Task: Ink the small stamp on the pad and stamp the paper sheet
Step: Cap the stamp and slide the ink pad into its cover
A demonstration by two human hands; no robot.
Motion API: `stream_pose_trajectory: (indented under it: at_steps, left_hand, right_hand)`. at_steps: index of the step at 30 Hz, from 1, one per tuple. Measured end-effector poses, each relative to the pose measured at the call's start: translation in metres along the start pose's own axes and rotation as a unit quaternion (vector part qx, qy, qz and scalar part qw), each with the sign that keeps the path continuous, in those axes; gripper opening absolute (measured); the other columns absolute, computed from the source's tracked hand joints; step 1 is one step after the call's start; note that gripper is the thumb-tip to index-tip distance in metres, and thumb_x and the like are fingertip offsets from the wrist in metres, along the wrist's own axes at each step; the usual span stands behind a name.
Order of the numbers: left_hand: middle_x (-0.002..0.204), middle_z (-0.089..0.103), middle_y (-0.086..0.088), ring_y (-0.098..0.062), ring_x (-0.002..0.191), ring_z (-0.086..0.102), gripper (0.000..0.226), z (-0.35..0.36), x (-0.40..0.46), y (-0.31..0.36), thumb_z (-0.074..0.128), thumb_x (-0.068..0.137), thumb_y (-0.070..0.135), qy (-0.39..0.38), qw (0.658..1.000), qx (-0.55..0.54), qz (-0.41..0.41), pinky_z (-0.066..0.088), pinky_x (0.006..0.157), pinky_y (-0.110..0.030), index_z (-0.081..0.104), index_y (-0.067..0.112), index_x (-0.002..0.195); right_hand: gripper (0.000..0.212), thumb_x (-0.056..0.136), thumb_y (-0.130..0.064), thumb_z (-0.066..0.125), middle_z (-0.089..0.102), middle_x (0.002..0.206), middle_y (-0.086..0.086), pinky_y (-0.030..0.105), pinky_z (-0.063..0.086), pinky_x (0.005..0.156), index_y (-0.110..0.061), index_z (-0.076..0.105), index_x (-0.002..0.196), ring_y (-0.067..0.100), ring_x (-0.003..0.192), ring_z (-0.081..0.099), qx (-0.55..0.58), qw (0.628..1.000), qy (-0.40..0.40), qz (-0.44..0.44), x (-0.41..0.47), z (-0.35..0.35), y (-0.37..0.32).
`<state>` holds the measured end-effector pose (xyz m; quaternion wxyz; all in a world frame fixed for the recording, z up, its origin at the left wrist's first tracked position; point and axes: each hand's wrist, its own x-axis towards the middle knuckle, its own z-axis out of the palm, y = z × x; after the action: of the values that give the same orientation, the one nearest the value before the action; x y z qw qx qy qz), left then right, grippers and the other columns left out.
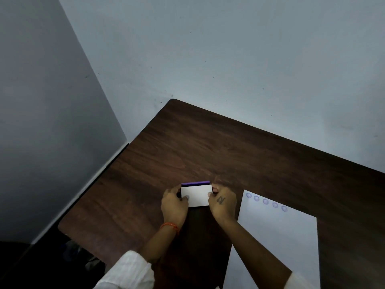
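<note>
Left hand [174, 205] and right hand [221, 202] pinch ink pad [195, 195] ends; light, rigid case (lid white), grip the short edges.

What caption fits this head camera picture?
Both hands, left and right, hold the ink pad box beside a paper sheet bearing five round stamps.

Plain office-type room. Evidence: dark wood-grain surface [208, 147] set into a corner of bare, scuffed pale-grey walls [208, 49]; white paper sheet [281, 236] bearing a row of stamped marks [265, 201].
</note>
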<state>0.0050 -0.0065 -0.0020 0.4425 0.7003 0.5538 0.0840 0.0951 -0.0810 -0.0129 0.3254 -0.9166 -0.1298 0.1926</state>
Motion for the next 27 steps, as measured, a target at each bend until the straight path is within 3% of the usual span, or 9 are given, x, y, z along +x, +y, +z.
stream_pose_trajectory:
  at_steps: [19, 27]
  left_hand:
    - [0.132, 0.051, -0.012, -0.026, 0.118, 0.052, 0.044, -0.0007, 0.0044, 0.0005, 0.064, 0.082, 0.011, -0.004, 1.000, 0.009, -0.013, 0.044, 0.102, -0.039, 0.053, 0.012, 0.125]
    - [0.131, 0.052, -0.011, -0.026, 0.116, 0.054, 0.044, -0.0004, 0.0026, -0.0002, 0.065, 0.082, 0.011, 0.002, 1.000, 0.004, 0.000, 0.045, 0.100, -0.038, 0.054, 0.012, 0.124]
  right_hand:
    - [0.020, 0.085, -0.014, 0.063, 0.072, 0.103, 0.011, 0.030, 0.053, 0.082, -0.007, 0.068, 0.103, 0.024, 0.092, 0.067, -0.010, 1.000, -0.024, -0.003, 0.0023, -0.0067, -0.0023]
    - [0.021, 0.085, -0.012, 0.063, 0.072, 0.104, 0.009, 0.022, 0.049, 0.076, -0.008, 0.068, 0.105, 0.022, 0.091, 0.067, 0.003, 1.000, -0.002, 0.008, -0.0006, -0.0057, -0.0014]
